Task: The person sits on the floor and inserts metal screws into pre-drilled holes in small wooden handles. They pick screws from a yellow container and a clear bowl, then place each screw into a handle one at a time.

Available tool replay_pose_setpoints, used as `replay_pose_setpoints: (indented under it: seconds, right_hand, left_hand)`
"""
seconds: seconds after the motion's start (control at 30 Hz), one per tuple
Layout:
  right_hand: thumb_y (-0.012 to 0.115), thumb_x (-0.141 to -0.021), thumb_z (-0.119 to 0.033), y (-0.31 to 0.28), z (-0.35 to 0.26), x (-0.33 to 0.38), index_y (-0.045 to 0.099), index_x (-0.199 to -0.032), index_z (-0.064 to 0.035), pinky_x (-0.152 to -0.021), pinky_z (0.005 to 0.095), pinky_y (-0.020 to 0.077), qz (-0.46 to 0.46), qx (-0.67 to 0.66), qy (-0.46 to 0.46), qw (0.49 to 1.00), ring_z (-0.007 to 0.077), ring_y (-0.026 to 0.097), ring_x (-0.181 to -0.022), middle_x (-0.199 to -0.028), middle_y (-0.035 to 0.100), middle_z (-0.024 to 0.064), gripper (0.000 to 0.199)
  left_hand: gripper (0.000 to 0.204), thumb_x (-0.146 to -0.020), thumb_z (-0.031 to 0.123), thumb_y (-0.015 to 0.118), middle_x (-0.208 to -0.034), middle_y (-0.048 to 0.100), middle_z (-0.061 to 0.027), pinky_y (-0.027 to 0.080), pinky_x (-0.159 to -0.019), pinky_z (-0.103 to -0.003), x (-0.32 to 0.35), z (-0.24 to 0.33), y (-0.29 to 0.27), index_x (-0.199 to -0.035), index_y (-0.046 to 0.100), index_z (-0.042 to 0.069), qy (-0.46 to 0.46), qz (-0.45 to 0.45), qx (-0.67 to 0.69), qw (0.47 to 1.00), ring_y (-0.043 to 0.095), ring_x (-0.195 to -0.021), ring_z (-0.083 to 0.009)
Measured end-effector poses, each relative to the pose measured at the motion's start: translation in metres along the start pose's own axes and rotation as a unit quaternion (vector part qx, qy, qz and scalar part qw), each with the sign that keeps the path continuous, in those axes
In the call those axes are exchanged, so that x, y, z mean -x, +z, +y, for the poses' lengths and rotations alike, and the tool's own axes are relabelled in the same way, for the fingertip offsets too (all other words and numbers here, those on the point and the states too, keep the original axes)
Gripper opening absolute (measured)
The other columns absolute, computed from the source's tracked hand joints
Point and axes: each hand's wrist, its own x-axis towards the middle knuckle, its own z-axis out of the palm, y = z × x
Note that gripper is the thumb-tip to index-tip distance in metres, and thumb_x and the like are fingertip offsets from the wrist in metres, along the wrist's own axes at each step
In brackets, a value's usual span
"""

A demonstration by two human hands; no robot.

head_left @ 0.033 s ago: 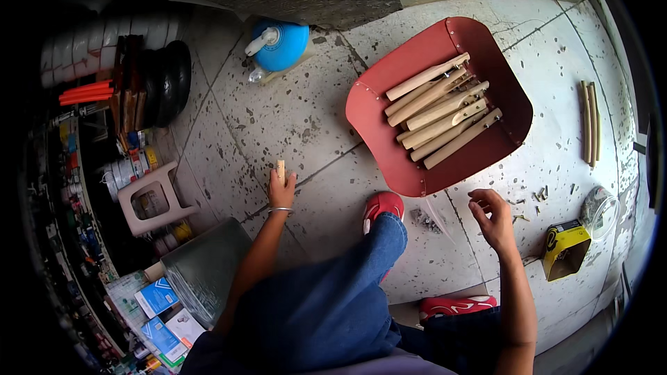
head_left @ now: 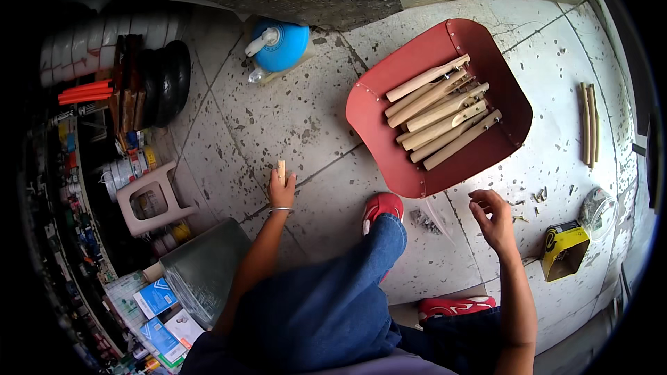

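Note:
My left hand [head_left: 281, 191] is closed around a short-looking wooden handle [head_left: 281, 169], whose pale end sticks out past my fingers. To the right, my right hand [head_left: 493, 217] hovers over the floor, its fingers loosely bent and apart, holding nothing. Small brass-coloured screws [head_left: 540, 195] lie scattered on the floor just beyond it. A red metal pan [head_left: 375, 153] with riveted corners rests ahead, between and beyond my hands. Several wooden handles [head_left: 448, 111] lie side by side in it, with metal bolts showing near their right ends.
A clear plastic bag [head_left: 431, 221] with small metal pieces lies near my red shoe [head_left: 382, 207]. On the right are a yellow-and-black box [head_left: 561, 248], a clear container [head_left: 599, 210] and wooden sticks [head_left: 589, 125]. A blue jug [head_left: 283, 47], a plastic stool [head_left: 128, 203] and crowded shelves [head_left: 76, 201] stand leftward.

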Motion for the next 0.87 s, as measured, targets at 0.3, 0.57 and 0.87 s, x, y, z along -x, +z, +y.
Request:
replay_pose_setpoints:
  seconds: [0.3,0.57,0.87]
  right_hand:
    - [0.064,-0.084,-0.004,0.009,-0.014,0.001,0.063,-0.097,0.0013,-0.066,0.0271,0.0503,0.038,-0.007,-0.003,0.999,0.0165,0.062,-0.068,-0.085,0.064,0.0094,0.014]
    - [0.064,-0.082,-0.002,0.025,-0.034,0.011,0.064,-0.092,0.0013,-0.065,0.0270,0.0495,0.046,-0.012,-0.012,0.999,0.0164,0.062,-0.067,-0.083,0.063,0.0100,0.010]
    - [0.074,-0.072,0.002,0.023,-0.127,0.024,0.067,-0.098,-0.0026,-0.067,0.0291,0.0505,0.106,-0.051,-0.211,0.970,0.0201,0.064,-0.071,-0.085,0.065,0.0101,0.027]
  left_hand:
    - [0.029,-0.078,0.025,0.073,-0.083,0.063,-0.0208,0.047,-0.067,-0.047,-0.015,-0.013,0.032,-0.088,0.060,0.002,0.020,0.008,0.051,0.998,0.060,-0.076,-0.0400]
    - [0.023,-0.076,0.021,0.071,-0.078,0.064,-0.0166,0.048,-0.064,-0.042,-0.013,0.024,0.012,-0.084,0.061,0.002,-0.014,0.011,0.075,0.997,0.063,-0.068,-0.0335]
    - [0.013,-0.086,0.015,0.065,-0.066,0.050,0.0036,0.037,-0.052,-0.020,0.074,0.295,-0.042,-0.087,0.056,0.005,-0.012,-0.501,0.538,0.678,0.044,-0.056,-0.0040]
